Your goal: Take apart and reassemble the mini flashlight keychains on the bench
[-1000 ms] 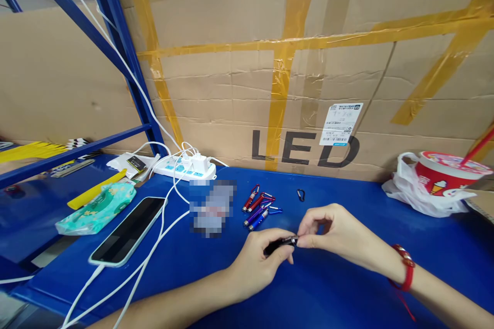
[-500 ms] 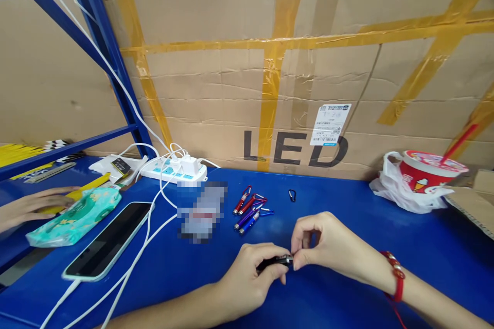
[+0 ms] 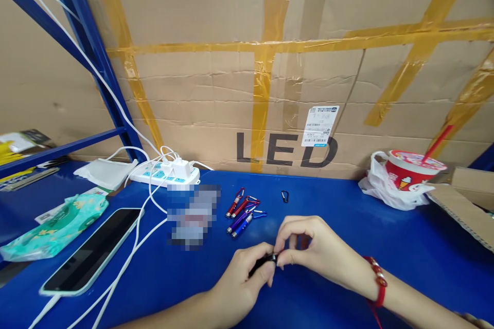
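My left hand [image 3: 241, 280] is wrapped round a small black cylinder [image 3: 259, 264] with a shiny metal end. At that end, the thumb and forefinger of my right hand [image 3: 304, 244] pinch together; whatever small part they grip is too hidden to make out. Behind my hands lie several pen-like tubes with clips, among them a red one [image 3: 234, 205] and a blue one [image 3: 242, 226]. A small black carabiner [image 3: 284, 196] lies apart from them on the blue table [image 3: 328, 195].
At the left are a phone [image 3: 92, 252], a green patterned packet [image 3: 57, 226], white cables and a power strip [image 3: 165, 177]. A red cup [image 3: 411, 169] in a plastic bag and a cardboard box [image 3: 463, 211] stand right. Taped cardboard [image 3: 216, 103] rises behind.
The view has shifted, so most table items appear further left. Another person's hand and the yellow item at the far left have gone from view. My hands still meet at the black cylinder.
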Available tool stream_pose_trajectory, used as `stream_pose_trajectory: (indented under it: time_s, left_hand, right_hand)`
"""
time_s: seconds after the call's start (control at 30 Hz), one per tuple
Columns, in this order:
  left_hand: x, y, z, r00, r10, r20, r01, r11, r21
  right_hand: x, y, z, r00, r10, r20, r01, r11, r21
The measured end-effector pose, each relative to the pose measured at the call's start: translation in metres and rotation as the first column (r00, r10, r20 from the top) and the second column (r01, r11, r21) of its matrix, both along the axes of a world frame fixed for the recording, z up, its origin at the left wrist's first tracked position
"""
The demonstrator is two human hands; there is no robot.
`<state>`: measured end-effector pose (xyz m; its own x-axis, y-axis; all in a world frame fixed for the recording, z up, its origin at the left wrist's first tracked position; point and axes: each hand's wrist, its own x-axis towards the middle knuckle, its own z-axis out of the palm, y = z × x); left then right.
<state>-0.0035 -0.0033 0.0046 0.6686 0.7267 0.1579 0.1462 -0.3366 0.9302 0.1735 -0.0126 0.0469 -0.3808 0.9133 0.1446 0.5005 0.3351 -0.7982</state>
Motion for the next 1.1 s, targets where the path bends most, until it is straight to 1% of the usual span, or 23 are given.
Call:
stream_pose_trajectory:
  time_s: [0.13,0.2,0.3,0.43,0.6,0.87,0.97,1.1]
  left_hand:
    - [-0.001,0.001,0.002,0.999,-0.012,0.029,0.014,0.997,-0.077]
    - [-0.001,0.001,0.003,0.999,-0.017,0.047,0.021,0.995,-0.094]
    - [0.0,0.002,0.005,0.998,-0.02,0.056,0.026,0.994,-0.105]
    - [-0.001,0.002,0.007,0.999,-0.018,0.051,0.022,0.996,-0.086]
    - [-0.002,0.003,0.007,0.999,-0.018,0.038,0.021,0.998,-0.056]
    - [-0.002,0.004,0.005,0.999,-0.031,0.021,0.031,0.999,-0.033]
    - [-0.002,0.004,0.006,0.999,-0.03,0.025,0.031,0.999,-0.034]
    - [-0.002,0.003,0.007,0.999,-0.031,0.024,0.032,0.999,-0.032]
  right_hand:
    - [0.001,0.001,-0.002,0.999,0.046,-0.003,-0.045,0.984,0.171]
    - [0.002,0.001,-0.003,0.998,0.056,0.02,-0.059,0.971,0.231]
    - [0.005,0.002,-0.002,0.992,0.107,0.072,-0.124,0.946,0.3]
    - [0.007,0.002,0.003,0.976,0.148,0.158,-0.193,0.925,0.327]
    - [0.01,0.0,0.009,0.961,0.17,0.218,-0.241,0.903,0.356]
    - [0.012,-0.001,0.012,0.937,0.116,0.33,-0.266,0.849,0.456]
    - [0.011,-0.001,0.013,0.925,0.091,0.368,-0.269,0.843,0.467]
    - [0.012,-0.001,0.013,0.919,0.089,0.385,-0.276,0.842,0.463]
